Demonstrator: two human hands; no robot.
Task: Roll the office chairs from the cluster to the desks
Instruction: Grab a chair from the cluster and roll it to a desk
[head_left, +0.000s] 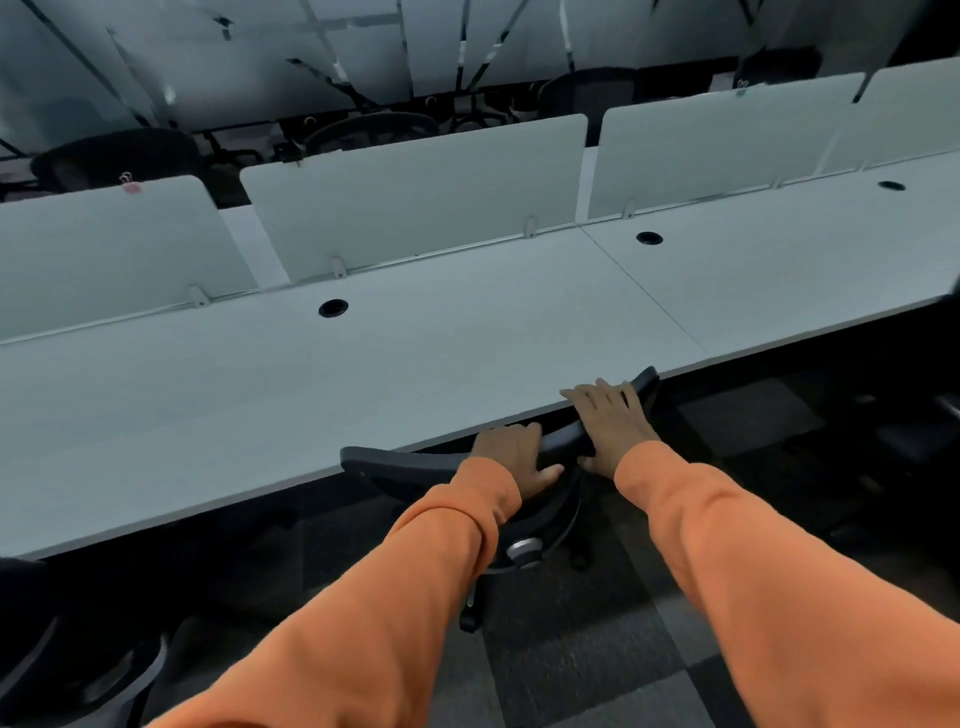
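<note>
A pink binder clip (130, 183) sits atop the leftmost frosted divider panel (104, 249).

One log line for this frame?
left hand: grips office chair backrest | right hand: flat on backrest | office chair: at desk edge

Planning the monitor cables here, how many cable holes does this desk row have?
3 cable holes: one left of centre, one further right, one near the far right end, all close to the divider panels. Others may lie outside the frame.

Desk edge (363, 462) against chair backrest (405, 462)
</note>
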